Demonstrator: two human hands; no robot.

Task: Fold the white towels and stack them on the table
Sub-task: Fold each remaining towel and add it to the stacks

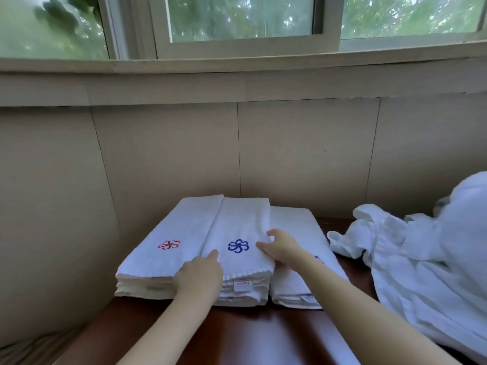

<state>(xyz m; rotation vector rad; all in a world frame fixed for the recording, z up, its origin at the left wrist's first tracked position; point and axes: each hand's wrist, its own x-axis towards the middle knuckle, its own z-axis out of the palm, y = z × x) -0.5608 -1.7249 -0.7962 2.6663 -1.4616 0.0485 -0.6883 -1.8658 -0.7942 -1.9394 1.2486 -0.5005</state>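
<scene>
Folded towel with blue flower (238, 227) tops middle stack on counter (250, 335), against wall. Left hand (200, 275) rests on its left edge, fingers straight. Right hand (282, 248) rests on its right edge, fingers laid flat, thumb apart. Hands apart, towel between them. Red-flower stack (163, 248) touching at left. Lower stack (297, 233) just right. Loose towel heap (421, 259) further right.

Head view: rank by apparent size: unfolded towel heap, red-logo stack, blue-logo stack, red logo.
1. Unfolded towel heap: largest, though partly nearer the camera and cut off by the frame.
2. Red-logo stack and blue-logo stack: look alike, no ranking.
3. Red logo: smallest.
</scene>
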